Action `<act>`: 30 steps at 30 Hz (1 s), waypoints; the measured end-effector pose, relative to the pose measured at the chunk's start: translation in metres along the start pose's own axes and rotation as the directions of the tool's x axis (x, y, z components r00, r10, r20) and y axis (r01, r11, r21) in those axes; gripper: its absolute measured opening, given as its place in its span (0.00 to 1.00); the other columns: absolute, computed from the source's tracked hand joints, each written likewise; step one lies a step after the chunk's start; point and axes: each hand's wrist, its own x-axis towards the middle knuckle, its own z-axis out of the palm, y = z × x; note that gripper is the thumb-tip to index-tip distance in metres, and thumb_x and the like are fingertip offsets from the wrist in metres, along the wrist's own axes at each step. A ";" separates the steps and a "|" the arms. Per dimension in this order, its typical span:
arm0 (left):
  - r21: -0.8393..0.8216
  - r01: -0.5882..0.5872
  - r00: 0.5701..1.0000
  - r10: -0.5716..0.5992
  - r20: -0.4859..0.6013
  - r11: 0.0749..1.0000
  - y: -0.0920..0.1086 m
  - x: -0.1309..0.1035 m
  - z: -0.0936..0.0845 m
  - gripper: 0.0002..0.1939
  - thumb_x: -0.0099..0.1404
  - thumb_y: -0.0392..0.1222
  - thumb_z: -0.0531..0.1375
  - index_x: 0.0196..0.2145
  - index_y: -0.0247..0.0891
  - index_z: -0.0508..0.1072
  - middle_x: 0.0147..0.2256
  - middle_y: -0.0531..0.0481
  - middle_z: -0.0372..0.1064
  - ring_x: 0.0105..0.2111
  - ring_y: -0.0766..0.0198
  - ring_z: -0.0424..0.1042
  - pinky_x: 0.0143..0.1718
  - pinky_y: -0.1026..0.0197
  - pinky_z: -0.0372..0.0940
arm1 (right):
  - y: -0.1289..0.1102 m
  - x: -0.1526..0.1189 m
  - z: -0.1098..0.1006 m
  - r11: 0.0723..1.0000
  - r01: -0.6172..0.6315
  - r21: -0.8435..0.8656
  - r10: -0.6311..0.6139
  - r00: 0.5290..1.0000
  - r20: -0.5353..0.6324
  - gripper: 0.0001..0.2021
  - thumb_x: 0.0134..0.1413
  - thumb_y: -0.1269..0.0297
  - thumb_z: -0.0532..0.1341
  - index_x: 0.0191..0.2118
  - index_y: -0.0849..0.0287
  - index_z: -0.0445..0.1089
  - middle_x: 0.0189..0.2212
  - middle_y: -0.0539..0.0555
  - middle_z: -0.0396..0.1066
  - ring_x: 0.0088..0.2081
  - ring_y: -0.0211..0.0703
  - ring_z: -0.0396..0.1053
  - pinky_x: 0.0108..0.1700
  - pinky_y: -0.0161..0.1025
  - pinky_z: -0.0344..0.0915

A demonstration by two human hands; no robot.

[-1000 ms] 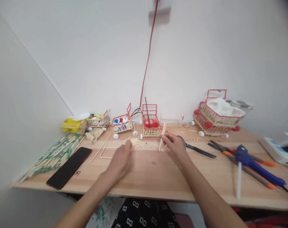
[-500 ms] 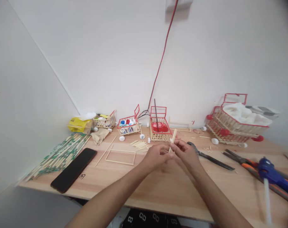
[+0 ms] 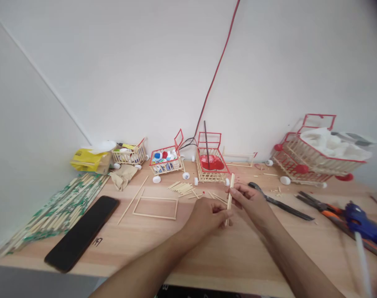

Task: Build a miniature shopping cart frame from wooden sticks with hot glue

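A few pale wooden sticks (image 3: 229, 198), held together upright, are pinched between both hands over the table. My left hand (image 3: 208, 215) grips their lower part between thumb and fingers. Higher up, my right hand (image 3: 246, 196) has its thumb and fingers closed on the same sticks. To the left of my hands lies a rectangular stick frame (image 3: 155, 198), flat on the wood. Short cut sticks (image 3: 181, 188) are spread behind my left hand. Beyond the hands stands a small stick cart (image 3: 211, 177) with red edges, holding a red tray and a dark rod.
Wrapped chopsticks (image 3: 58, 207) and a black phone (image 3: 82, 234) lie at left. More carts (image 3: 166, 165) line the wall, with stacked ones (image 3: 325, 159) at right. Dark-handled cutters (image 3: 284, 207), orange-handled pliers (image 3: 325, 207) and a blue glue gun (image 3: 358, 219) lie at right.
My left hand has slid down to the lower end of the sticks, and more of their length shows. The right hand stays near the top. The view has shifted slightly.
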 end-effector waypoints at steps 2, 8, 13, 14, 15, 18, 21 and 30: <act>-0.013 0.008 0.998 -0.009 -0.057 1.000 0.005 0.002 -0.004 0.10 0.57 0.44 0.60 0.30 0.34 0.75 0.25 0.50 0.72 0.24 0.66 0.68 0.28 0.64 0.62 | -0.001 0.000 0.001 1.000 -0.009 -0.018 0.009 1.000 0.018 0.18 0.47 0.47 0.64 0.28 0.60 0.72 0.19 0.48 0.61 0.21 0.34 0.55 0.22 0.33 0.50; 0.287 -0.072 0.887 0.193 -0.420 0.955 0.023 0.009 -0.057 0.05 0.59 0.36 0.58 0.32 0.36 0.73 0.32 0.49 0.75 0.32 0.63 0.72 0.36 0.62 0.63 | -0.007 -0.004 0.005 0.991 0.014 -0.131 0.005 0.990 0.142 0.18 0.54 0.48 0.59 0.32 0.60 0.73 0.27 0.52 0.69 0.27 0.37 0.63 0.28 0.33 0.57; 0.747 0.090 0.912 0.248 -0.328 0.659 0.010 0.008 -0.084 0.06 0.58 0.31 0.57 0.30 0.37 0.73 0.31 0.48 0.73 0.36 0.59 0.69 0.37 0.60 0.60 | -0.010 -0.005 0.005 0.974 0.066 -0.218 -0.020 0.978 0.206 0.17 0.56 0.51 0.57 0.34 0.61 0.72 0.28 0.52 0.70 0.29 0.38 0.64 0.31 0.34 0.58; 0.808 0.135 0.925 0.221 -0.311 0.574 0.007 0.007 -0.083 0.06 0.59 0.31 0.56 0.30 0.37 0.73 0.33 0.47 0.72 0.37 0.58 0.69 0.37 0.59 0.60 | -0.010 -0.005 0.005 0.970 0.071 -0.232 -0.022 0.978 0.209 0.16 0.56 0.51 0.57 0.33 0.61 0.71 0.27 0.52 0.69 0.28 0.38 0.63 0.30 0.34 0.57; 0.854 0.171 0.936 0.190 -0.297 0.492 0.005 0.006 -0.080 0.07 0.59 0.30 0.55 0.30 0.37 0.73 0.34 0.46 0.72 0.38 0.57 0.68 0.37 0.58 0.59 | -0.010 -0.005 0.005 0.967 0.075 -0.242 -0.024 0.978 0.209 0.16 0.56 0.52 0.57 0.32 0.61 0.71 0.26 0.51 0.68 0.27 0.37 0.63 0.29 0.34 0.56; 0.917 0.257 0.950 0.094 -0.297 0.305 0.005 0.002 -0.071 0.11 0.62 0.29 0.51 0.32 0.37 0.72 0.36 0.43 0.71 0.40 0.54 0.67 0.34 0.58 0.59 | -0.011 -0.005 0.006 0.966 0.083 -0.243 -0.034 0.979 0.200 0.15 0.55 0.53 0.57 0.29 0.61 0.70 0.26 0.51 0.68 0.28 0.38 0.64 0.30 0.34 0.57; 0.929 0.304 0.950 0.003 -0.312 0.211 0.013 0.000 -0.065 0.14 0.63 0.27 0.48 0.34 0.35 0.72 0.38 0.41 0.70 0.40 0.54 0.67 0.34 0.58 0.59 | -0.011 -0.005 0.005 0.968 0.088 -0.235 -0.039 0.978 0.205 0.14 0.55 0.54 0.57 0.30 0.60 0.70 0.26 0.51 0.69 0.30 0.39 0.65 0.33 0.35 0.59; 0.938 0.301 0.952 -0.001 -0.306 0.173 0.015 -0.003 -0.057 0.17 0.63 0.24 0.46 0.44 0.30 0.69 0.40 0.36 0.70 0.45 0.50 0.66 0.40 0.55 0.61 | -0.011 -0.007 0.006 0.964 0.113 -0.242 -0.060 0.974 0.217 0.16 0.56 0.52 0.56 0.28 0.60 0.68 0.26 0.51 0.67 0.29 0.39 0.63 0.32 0.35 0.58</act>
